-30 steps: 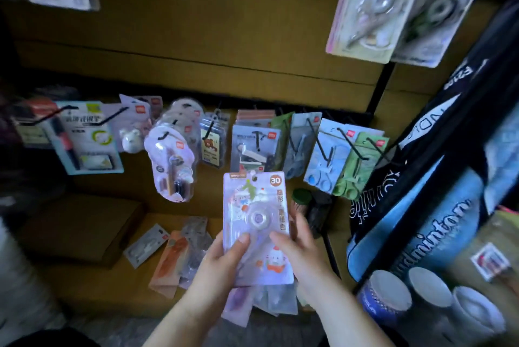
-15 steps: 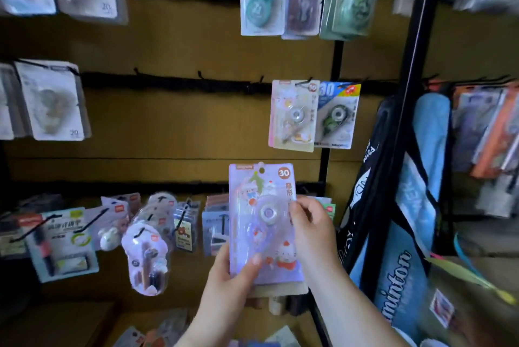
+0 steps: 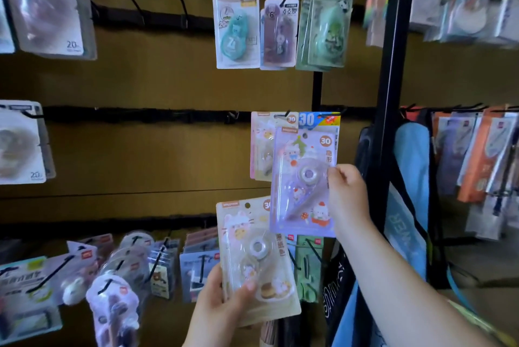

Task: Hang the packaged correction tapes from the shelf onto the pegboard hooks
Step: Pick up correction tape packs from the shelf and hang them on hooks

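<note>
Above the pinching right hand (image 3: 346, 195), purple correction tape pack (image 3: 300, 192) points hole-first at hook (image 3: 288, 114); left hand (image 3: 222, 304) grips cream pack (image 3: 255, 256), queued.

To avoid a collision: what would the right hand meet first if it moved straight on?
The right hand's purple pack would probably touch the hanging blue pack first; depth is unclear.

Head-camera view of a person's left hand (image 3: 222, 304) and right hand (image 3: 348, 195), both bare, on bare forearms (image 3: 393, 276) that run to the lower edge; the left thumbnail (image 3: 250, 285) is short and rounded.
</note>
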Tool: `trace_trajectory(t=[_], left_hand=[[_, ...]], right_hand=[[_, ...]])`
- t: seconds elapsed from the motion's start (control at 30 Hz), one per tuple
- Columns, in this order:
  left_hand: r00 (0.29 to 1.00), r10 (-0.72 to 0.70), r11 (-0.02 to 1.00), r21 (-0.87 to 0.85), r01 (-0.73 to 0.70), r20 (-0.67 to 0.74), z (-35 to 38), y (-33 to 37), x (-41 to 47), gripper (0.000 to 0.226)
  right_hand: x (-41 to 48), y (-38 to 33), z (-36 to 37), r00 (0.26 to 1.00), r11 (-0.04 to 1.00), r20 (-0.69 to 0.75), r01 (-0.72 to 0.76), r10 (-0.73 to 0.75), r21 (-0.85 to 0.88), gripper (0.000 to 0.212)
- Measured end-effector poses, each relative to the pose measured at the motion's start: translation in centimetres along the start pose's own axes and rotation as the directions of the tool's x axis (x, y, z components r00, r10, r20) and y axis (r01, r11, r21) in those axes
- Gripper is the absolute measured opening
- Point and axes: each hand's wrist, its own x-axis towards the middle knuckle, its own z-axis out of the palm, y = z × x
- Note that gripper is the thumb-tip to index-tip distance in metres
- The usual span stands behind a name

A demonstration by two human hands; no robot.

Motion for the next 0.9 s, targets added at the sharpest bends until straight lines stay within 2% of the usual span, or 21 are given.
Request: trace_trajectory(t=[0.07,0.13,0.23,0.37,0.5,0.53,0.63,0.73,0.9], left_hand=[[1.0,0.006,1.0,0.002,-0.006,-0.002,-0.2,0.4,0.5,0.046],[1.0,0.005,1.0,-0.001,-0.005,-0.01,-0.7,0.5,1.2,0.043],[1.0,0.021,1.0,-0.017,-0.021,-0.021,-1.2,0.8,1.9,0.063],[1.0,0.004,0.998,-0.059,-0.005,-0.012,-1.7,0.8,2.5,0.066],[0.999,0.027,0.999,-0.044,-0.026,0.021,-2.5,0.5,3.0,0.095],[0.999,0.027,0.999,-0.028,-0.026,0.017,-2.8,0.4,3.3,0.089],[0.999,0.041,0.999,0.005,-0.041,0.01,-3.2,0.7,3.9,0.031],[0.997,0.073,0.997,0.028,-0.074,0.026,-3.5,0.7,4.1,0.026],[0.997,0.073,0.997,-0.034,-0.072,0.019,-4.0,0.3,4.4,0.025]], right_hand=[[1.3,-1.1,0.4,1.0,1.0,0.008,0.02,-0.02,-0.015,0.008],[2.5,-2.3,1.0,0.999,0.999,0.021,0.043,-0.042,-0.03,0.012],[3.8,-3.6,1.9,0.997,0.994,0.039,0.068,-0.065,-0.08,0.019],[4.4,-3.6,2.9,0.997,0.993,0.048,0.064,-0.06,-0.094,0.026],[4.0,-2.8,3.3,0.997,0.99,0.058,0.057,-0.05,-0.128,0.024],[3.9,-2.6,3.4,0.997,0.991,0.058,0.053,-0.046,-0.126,0.022],[3.5,-2.2,3.5,0.998,0.993,0.055,0.049,-0.044,-0.105,0.018],[3.6,-2.2,3.5,0.997,0.99,0.054,0.068,-0.062,-0.121,0.014],[3.7,-2.3,3.4,0.996,0.987,0.034,0.088,-0.084,-0.133,0.015]])
